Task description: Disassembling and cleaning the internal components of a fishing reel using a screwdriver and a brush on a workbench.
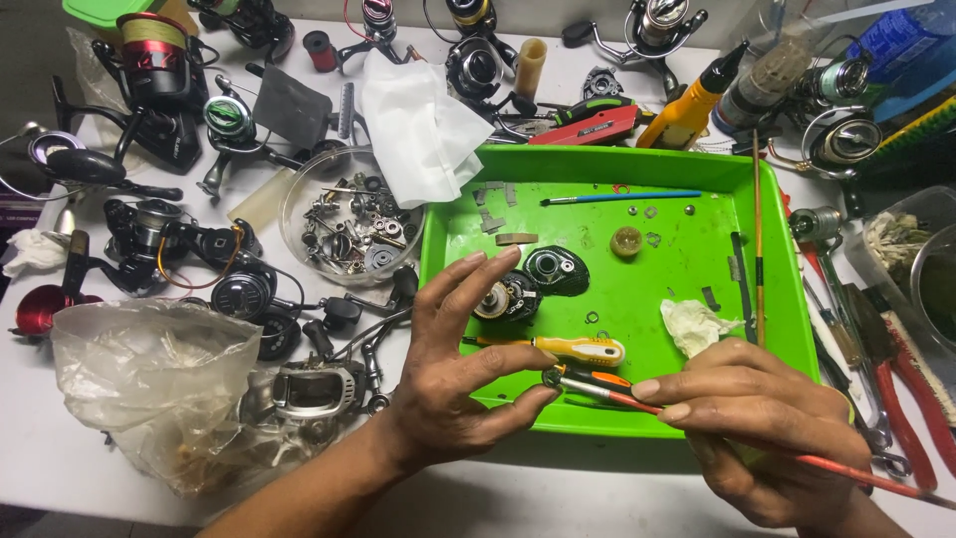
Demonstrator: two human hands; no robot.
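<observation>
My left hand [453,369] hovers over the near left corner of the green tray [697,189], pinching a tiny ring-shaped part [551,378] between thumb and forefinger, other fingers spread. My right hand [762,423] grips a thin red-handled brush [617,396] whose tip meets that small part. Just beyond lie a yellow-handled screwdriver [583,349] and an opened black reel body [510,296] with its side plate [558,269]. A crumpled tissue [697,324] rests in the tray beside my right hand.
A clear round bowl [351,214] holds several small metal parts left of the tray. Several fishing reels [159,70] crowd the table's left and back. A crumpled plastic bag [159,389] sits near left. Red-handled pliers [911,399] and tools lie at right. A blue brush [622,196] lies in the tray.
</observation>
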